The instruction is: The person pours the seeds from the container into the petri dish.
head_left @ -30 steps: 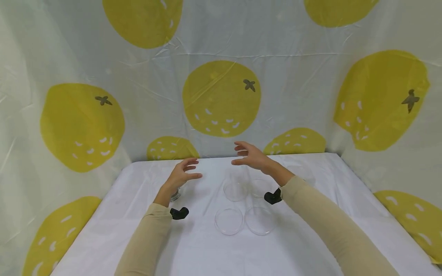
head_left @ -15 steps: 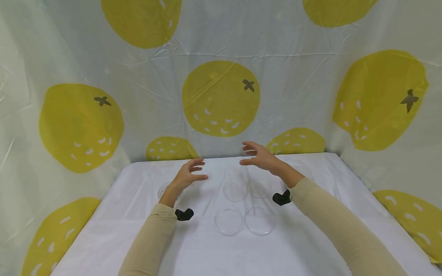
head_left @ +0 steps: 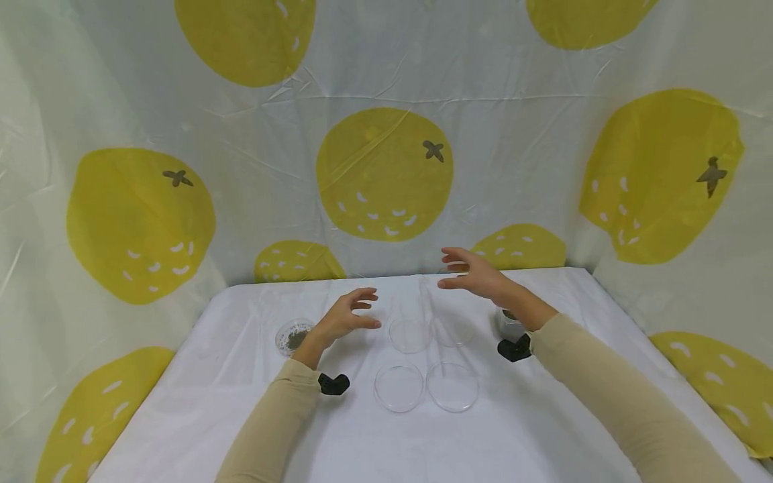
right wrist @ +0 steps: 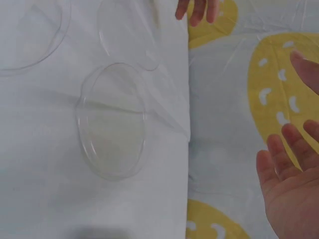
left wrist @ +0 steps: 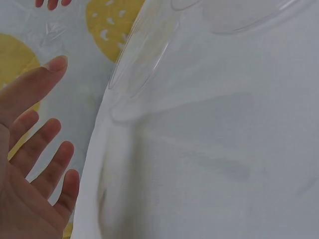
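My left hand (head_left: 343, 316) hovers above the table with relaxed, slightly bent fingers and holds nothing. Likewise, my right hand (head_left: 476, 275) is in the air with its fingers apart; the right wrist view shows its palm (right wrist: 299, 199) bare. Several clear, shallow round dishes (head_left: 399, 389), like petri dishes, lie on the cloth between and in front of the hands. Beyond the left wrist sits a clear dish (head_left: 284, 337) with dark grainy matter, partly covered by the wrist. A small whitish container (head_left: 510, 326) with dark contents is partly hidden by the right forearm.
A white cloth (head_left: 374, 449) covers the table. Behind and at both sides hangs a pale curtain (head_left: 386, 60) with large yellow fruit prints. Dark wrist cameras (head_left: 334, 384) are strapped under both wrists.
Both hands have moved to the right, the left one also slightly down in the head view. The grainy dish and the small container have come more into sight. The clear dishes have stayed put.
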Tool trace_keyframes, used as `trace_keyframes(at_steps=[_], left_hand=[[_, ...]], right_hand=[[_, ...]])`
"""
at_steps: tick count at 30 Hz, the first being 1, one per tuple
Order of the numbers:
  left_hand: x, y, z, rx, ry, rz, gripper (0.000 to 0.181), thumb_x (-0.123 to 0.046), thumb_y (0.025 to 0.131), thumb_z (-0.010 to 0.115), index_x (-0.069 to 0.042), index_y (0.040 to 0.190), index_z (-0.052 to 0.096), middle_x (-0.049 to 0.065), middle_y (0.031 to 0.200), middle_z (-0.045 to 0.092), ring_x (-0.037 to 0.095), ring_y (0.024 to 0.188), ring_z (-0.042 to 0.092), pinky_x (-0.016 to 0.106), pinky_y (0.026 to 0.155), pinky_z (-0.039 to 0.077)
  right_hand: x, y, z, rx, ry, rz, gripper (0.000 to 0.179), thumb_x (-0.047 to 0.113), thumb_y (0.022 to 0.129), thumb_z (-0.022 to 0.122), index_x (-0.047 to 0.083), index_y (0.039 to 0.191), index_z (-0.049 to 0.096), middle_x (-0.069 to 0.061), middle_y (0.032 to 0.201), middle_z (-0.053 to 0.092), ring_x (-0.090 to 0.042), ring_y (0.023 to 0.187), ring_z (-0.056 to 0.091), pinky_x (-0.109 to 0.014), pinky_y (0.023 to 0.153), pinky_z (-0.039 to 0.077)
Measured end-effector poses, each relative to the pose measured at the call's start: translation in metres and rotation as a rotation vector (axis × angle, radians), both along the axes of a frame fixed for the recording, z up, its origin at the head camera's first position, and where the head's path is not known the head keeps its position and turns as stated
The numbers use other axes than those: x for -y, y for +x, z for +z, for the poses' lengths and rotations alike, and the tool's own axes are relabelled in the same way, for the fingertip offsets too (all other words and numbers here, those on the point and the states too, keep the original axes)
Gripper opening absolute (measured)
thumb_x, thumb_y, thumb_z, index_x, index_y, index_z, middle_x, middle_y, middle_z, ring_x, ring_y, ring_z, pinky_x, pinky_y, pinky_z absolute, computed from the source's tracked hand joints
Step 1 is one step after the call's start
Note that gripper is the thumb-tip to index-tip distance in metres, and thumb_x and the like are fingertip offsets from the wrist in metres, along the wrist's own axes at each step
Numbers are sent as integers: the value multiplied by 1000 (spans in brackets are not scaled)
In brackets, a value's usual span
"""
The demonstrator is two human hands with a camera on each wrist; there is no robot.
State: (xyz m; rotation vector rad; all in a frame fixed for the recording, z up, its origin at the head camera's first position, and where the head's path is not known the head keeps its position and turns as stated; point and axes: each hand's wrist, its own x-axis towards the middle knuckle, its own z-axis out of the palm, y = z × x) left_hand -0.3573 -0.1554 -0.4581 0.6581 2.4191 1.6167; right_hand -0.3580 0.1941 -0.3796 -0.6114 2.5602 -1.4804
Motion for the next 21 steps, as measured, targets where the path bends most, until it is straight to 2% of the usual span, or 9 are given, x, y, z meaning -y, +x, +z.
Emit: trace_keyframes(at_steps=[8,21], left_hand=[[-13,0,-8,-3,-52,-94,85,-13,82,89,-2,154,45,19,148,54,38,135,49,52,105,47],[-37,0,-17,-35,-218,-156,86,-13,78,92,0,151,49,11,143,60,31,134,52,46,114,39]], right_hand=[[-18,7,1,0,-7,5,87,21,94,80,6,163,28,-22,158,38,-43,146,34,-61,113,35],[-65,18,5,-8,-30,-35,85,22,95,78,4,162,29,-22,154,43,-44,145,36,-63,114,34]])
